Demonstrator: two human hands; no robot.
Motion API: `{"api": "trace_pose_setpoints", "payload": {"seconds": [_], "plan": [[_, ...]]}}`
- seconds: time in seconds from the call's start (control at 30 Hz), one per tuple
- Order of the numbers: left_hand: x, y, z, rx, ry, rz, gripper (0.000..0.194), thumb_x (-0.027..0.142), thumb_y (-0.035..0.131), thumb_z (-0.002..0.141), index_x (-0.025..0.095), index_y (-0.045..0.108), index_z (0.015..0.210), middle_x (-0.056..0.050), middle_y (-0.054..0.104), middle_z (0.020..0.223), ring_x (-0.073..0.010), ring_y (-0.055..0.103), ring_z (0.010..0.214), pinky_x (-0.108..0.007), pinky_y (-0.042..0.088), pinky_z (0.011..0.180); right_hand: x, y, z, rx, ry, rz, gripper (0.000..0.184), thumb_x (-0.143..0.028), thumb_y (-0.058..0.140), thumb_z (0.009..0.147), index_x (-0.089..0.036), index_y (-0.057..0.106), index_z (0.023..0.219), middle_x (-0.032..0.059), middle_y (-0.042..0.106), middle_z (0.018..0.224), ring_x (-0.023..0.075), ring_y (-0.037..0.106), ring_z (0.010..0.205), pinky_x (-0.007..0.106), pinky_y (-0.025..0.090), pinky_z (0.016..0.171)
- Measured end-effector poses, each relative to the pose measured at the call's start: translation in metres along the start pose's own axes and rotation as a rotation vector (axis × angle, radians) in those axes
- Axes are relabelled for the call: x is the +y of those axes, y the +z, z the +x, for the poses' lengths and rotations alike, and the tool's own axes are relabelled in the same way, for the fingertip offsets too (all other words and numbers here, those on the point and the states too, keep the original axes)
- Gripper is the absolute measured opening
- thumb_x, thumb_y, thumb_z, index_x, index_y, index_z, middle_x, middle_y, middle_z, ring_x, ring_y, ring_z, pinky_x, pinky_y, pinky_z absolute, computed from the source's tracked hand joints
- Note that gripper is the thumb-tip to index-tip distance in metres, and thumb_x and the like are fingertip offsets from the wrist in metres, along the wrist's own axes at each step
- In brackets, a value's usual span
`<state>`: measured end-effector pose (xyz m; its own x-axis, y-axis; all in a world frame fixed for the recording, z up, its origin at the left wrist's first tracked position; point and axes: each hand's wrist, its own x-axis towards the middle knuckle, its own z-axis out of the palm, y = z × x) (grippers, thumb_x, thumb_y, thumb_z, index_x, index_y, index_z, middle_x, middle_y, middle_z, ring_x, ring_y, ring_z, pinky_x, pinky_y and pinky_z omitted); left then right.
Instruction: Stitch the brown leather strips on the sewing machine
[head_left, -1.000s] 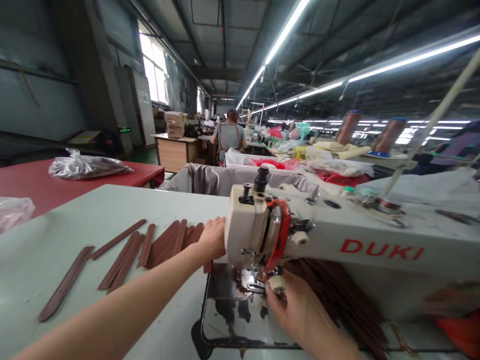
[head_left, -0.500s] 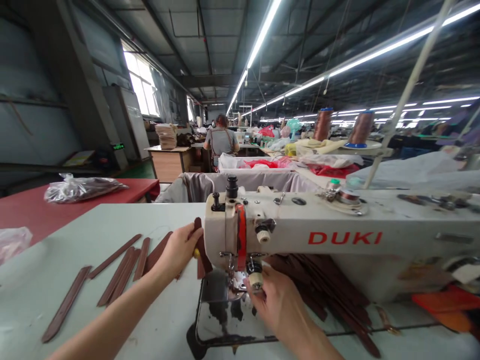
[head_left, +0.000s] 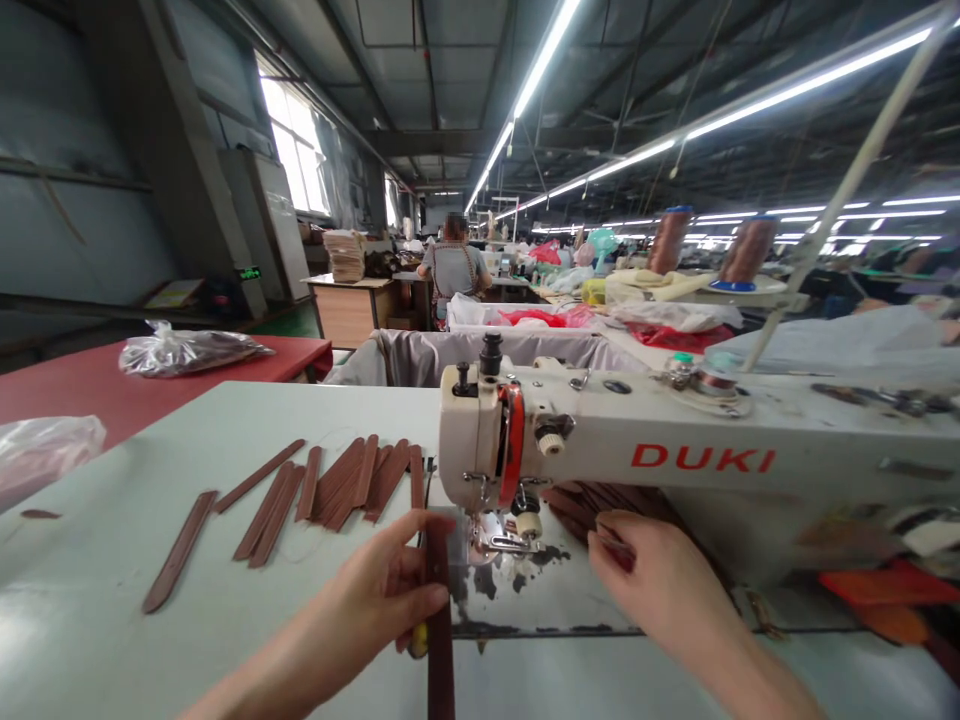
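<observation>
Pinching a long brown strap [head_left: 441, 640] between thumb and fingers, the left hand [head_left: 382, 590] is holding it, in the head view, near and to the left of the presser foot [head_left: 514, 543] of the DUKI sewing machine [head_left: 585, 430]. The strap is running toward the operator and is leaving the view at the bottom edge. A tool with a yellow part [head_left: 418, 640] is sitting in the same hand; the fingers are hiding its type.

The right hand [head_left: 656, 570] is curling its fingers at the stack of brown straps [head_left: 579, 508] beneath the machine; overlap is hiding whether it is gripping one. Loose brown strips [head_left: 341, 490] are lying on the pale tabletop [head_left: 300, 625], several of them overlapping.

For sound handling, the left hand should be keeping the strap straight and untwisted, with the tool bearing clear of its surface. The right hand should be isolating a single strap, since a broad grasp is probably risking dragging its neighbours. Both hands should be avoiding the presser foot.
</observation>
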<state>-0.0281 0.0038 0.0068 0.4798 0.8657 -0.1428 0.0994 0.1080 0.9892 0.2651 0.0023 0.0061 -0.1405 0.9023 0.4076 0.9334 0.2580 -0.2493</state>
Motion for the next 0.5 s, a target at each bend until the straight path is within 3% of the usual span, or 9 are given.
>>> {"api": "trace_pose_setpoints", "payload": {"seconds": [0.1, 0.17, 0.27, 0.33, 0.4, 0.5], "plan": [[-0.008, 0.009, -0.004, 0.018, 0.001, -0.023, 0.070, 0.033, 0.068, 0.080, 0.022, 0.025, 0.133, 0.006, 0.056, 0.067, -0.0109, 0.048, 0.051, -0.022, 0.037, 0.045, -0.004, -0.016, -0.019, -0.103, -0.071, 0.192, 0.034, -0.029, 0.048, 0.090, -0.023, 0.041, 0.057, -0.0016, 0.052, 0.065, 0.0130, 0.051, 0.055, 0.026, 0.038, 0.054], [-0.011, 0.016, -0.006, 0.064, -0.003, -0.007, 0.067, 0.034, 0.066, 0.081, 0.024, 0.022, 0.130, 0.009, 0.051, 0.063, -0.0101, 0.044, 0.047, -0.021, 0.034, 0.043, -0.009, -0.020, -0.032, -0.173, -0.070, 0.363, 0.036, -0.033, 0.048, 0.092, -0.022, 0.040, 0.059, -0.0005, 0.055, 0.077, 0.0117, 0.052, 0.060, 0.024, 0.038, 0.055], [-0.014, 0.021, -0.010, 0.126, 0.018, 0.078, 0.033, 0.035, 0.059, 0.088, 0.026, 0.035, 0.108, 0.010, 0.044, 0.062, -0.0085, 0.039, 0.046, -0.020, 0.029, 0.044, -0.019, -0.022, -0.046, -0.270, -0.037, 0.628, 0.037, -0.035, 0.046, 0.094, -0.021, 0.036, 0.061, 0.0002, 0.059, 0.087, 0.0121, 0.053, 0.065, 0.023, 0.038, 0.058], [-0.019, 0.019, -0.013, 0.115, 0.063, 0.171, 0.015, 0.034, 0.053, 0.092, 0.023, 0.042, 0.092, 0.007, 0.043, 0.065, -0.0093, 0.039, 0.052, -0.021, 0.029, 0.047, -0.028, -0.021, -0.050, -0.357, -0.021, 0.763, 0.037, -0.037, 0.044, 0.094, -0.022, 0.035, 0.062, -0.0007, 0.058, 0.079, 0.0130, 0.051, 0.065, 0.024, 0.038, 0.059], [-0.023, 0.011, -0.016, 0.066, 0.097, 0.240, 0.011, 0.030, 0.045, 0.095, 0.021, 0.050, 0.090, 0.003, 0.051, 0.071, -0.0128, 0.047, 0.062, -0.023, 0.037, 0.055, -0.035, -0.018, -0.048, -0.441, 0.002, 0.799, 0.038, -0.040, 0.043, 0.094, -0.022, 0.033, 0.062, -0.0036, 0.047, 0.065, 0.0125, 0.044, 0.060, 0.025, 0.034, 0.057], [-0.028, -0.003, -0.020, 0.070, 0.141, 0.355, 0.024, 0.020, 0.042, 0.093, 0.025, 0.056, 0.111, -0.004, 0.064, 0.100, -0.0211, 0.058, 0.092, -0.031, 0.045, 0.079, -0.039, -0.011, -0.039, -0.460, 0.060, 0.727, 0.042, -0.044, 0.040, 0.096, -0.022, 0.028, 0.062, -0.0065, 0.026, 0.059, 0.0115, 0.031, 0.056, 0.025, 0.025, 0.053]]}}
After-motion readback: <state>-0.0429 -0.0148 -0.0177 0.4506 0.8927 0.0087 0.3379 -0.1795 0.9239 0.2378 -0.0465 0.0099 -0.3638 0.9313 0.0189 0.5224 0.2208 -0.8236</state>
